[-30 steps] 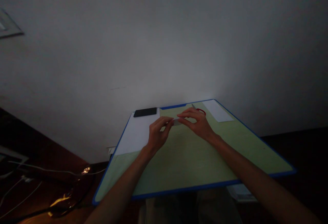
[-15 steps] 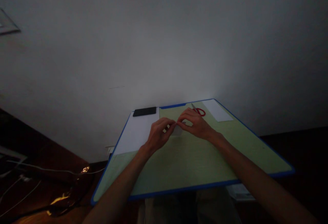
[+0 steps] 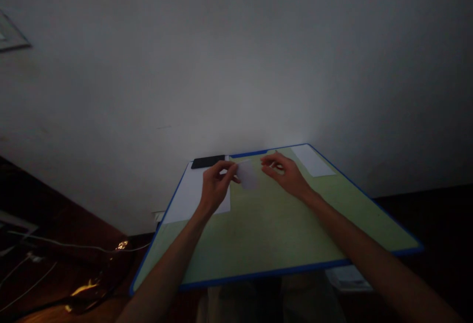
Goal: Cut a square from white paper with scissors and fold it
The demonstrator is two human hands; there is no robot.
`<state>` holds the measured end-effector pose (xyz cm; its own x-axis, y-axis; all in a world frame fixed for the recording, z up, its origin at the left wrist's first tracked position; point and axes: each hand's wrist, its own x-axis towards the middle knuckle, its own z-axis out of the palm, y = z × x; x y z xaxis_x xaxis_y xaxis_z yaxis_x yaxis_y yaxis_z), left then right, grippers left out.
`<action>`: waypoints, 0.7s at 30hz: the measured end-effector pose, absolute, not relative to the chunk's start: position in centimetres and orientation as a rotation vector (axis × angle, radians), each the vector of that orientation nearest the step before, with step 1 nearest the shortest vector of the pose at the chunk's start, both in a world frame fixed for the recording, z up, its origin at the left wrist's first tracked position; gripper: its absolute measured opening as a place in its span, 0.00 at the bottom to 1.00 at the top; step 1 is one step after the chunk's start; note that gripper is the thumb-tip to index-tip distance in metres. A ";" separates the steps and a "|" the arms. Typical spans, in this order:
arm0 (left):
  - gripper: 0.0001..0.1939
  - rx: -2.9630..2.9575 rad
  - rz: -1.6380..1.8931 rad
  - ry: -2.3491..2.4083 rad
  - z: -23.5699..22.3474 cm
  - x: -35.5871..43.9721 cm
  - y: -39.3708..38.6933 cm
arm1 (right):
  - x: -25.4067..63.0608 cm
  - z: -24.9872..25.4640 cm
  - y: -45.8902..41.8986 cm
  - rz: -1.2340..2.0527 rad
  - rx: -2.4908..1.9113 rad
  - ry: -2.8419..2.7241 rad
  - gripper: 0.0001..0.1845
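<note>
A small piece of white paper (image 3: 247, 175) hangs from the fingertips of my left hand (image 3: 217, 180), pinched at its upper left corner above the green table. To its right is my right hand (image 3: 283, 171), apart from the paper, with thumb and fingers parted and nothing visible between them. Behind that hand the scissors are almost wholly hidden; only a bit of the tip shows above the knuckles.
The green tabletop (image 3: 281, 234) has a blue rim and stands against a grey wall. A white sheet (image 3: 185, 200) lies at left with a black phone-like slab (image 3: 208, 161) on its far edge. A white paper strip (image 3: 313, 160) lies far right. Cables (image 3: 74, 245) run at lower left.
My hands were together at the paper's edge and have moved apart. The left hand has gone left with the paper; the right hand has let go and now covers the red-handled scissors.
</note>
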<state>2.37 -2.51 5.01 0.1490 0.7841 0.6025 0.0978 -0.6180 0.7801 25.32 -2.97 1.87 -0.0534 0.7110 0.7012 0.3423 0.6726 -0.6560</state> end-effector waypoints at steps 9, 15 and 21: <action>0.11 1.779 1.411 0.791 3.6 3.9 -3.5 | 23.6 2.1 -3.6 0.371 -0.800 -1.646 0.09; 0.11 1.965 1.343 0.901 3.0 3.7 -3.2 | 23.7 2.3 -3.9 0.200 -0.789 -1.782 0.08; 0.10 2.178 1.325 0.889 3.3 3.8 -3.5 | 23.5 2.3 -4.0 0.223 -0.762 -1.918 0.10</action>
<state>3.75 -3.55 3.27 0.3352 0.7156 0.6128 0.2958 -0.6975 0.6527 23.46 -4.04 2.33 -0.2836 0.5974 0.7501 0.4089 0.7829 -0.4689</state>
